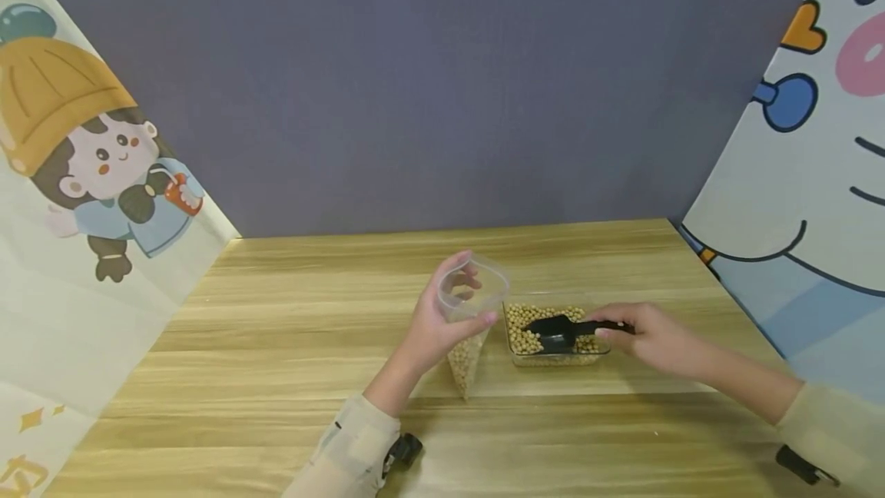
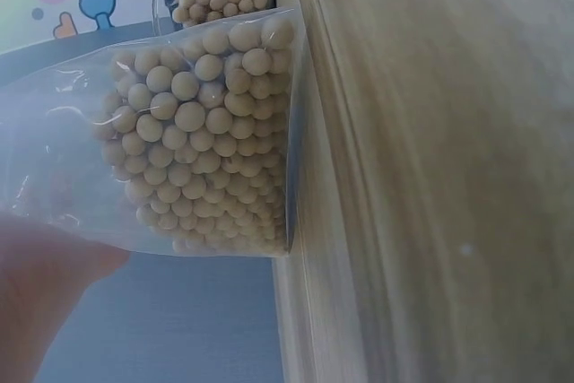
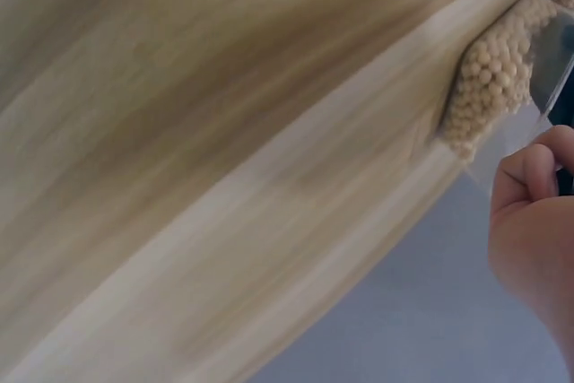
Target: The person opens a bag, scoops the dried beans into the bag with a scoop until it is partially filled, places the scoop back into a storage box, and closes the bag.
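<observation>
My left hand [image 1: 437,323] holds a clear zip bag [image 1: 466,366] by its upper part, thumb on the near side and fingers behind, with the mouth spread wide. Round pale beans fill the bag's lower part; in the left wrist view the bag [image 2: 202,145] stands with its bottom on the table. To its right is a clear rectangular container [image 1: 558,362] of the same beans [image 1: 524,317]. My right hand [image 1: 646,335] pinches the handle of a black scoop [image 1: 555,331], whose blade lies among those beans. Little of the scoop shows in the right wrist view.
The wood-grain table [image 1: 297,344] ends at a grey panel [image 1: 442,91] behind. Cartoon-printed panels stand at the left [image 1: 62,313] and right [image 1: 747,206]. A tiny pale speck [image 1: 656,433] lies on the table near my right forearm.
</observation>
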The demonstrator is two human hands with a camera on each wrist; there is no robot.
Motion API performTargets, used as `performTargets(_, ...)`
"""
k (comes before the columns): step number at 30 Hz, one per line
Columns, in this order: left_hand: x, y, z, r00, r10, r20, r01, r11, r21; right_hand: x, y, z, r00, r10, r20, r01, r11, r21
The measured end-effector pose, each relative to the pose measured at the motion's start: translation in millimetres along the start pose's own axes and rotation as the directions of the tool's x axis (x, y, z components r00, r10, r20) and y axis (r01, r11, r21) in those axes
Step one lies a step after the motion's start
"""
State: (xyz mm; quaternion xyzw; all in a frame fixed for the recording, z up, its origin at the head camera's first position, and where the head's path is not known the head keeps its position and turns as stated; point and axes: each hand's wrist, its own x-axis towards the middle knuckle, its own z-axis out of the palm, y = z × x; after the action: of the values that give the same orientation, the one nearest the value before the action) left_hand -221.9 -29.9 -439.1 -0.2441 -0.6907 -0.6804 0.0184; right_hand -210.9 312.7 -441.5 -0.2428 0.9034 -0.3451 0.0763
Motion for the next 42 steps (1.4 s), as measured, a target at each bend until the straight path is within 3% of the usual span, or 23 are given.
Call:
performTargets(6,-0.5,0.9,-0.6,1.0,-0.002,-0.005,0.002,1.0,0.0,1,3,6.3,0.997,0.056,0.052,-0.063,0.988,0.143)
performTargets(15,0.6,0.5,-0.9,1.0,-0.005,-0.008,0.005,1.0,0.018,-4,13,8.1,0.998,0.048,0.039,-0.056,0.97,0.235)
performTargets(23,1.6,-0.7,-1.5,1.0,0.019,-0.013,-0.019,1.0,0.008,-7,14,5.4,0.994,0.113,0.004,-0.11,0.959,0.261)
performTargets(29,1.2,1.1,-1.3,1.0,0.018,-0.008,-0.018,1.0,0.01,-5,17,1.2,0.989,0.146,0.012,-0.142,0.928,0.346)
performTargets(36,0.9,2.2,-0.5,1.0,0.016,-0.001,-0.016,1.0,-0.004,1,7,-22.9,0.989,0.138,-0.05,-0.108,0.917,0.385)
performTargets(42,0.6,2.2,-0.4,1.0,0.008,0.011,-0.008,1.0,0.015,13,-19,-54.8,0.987,0.107,-0.119,-0.066,0.95,0.306)
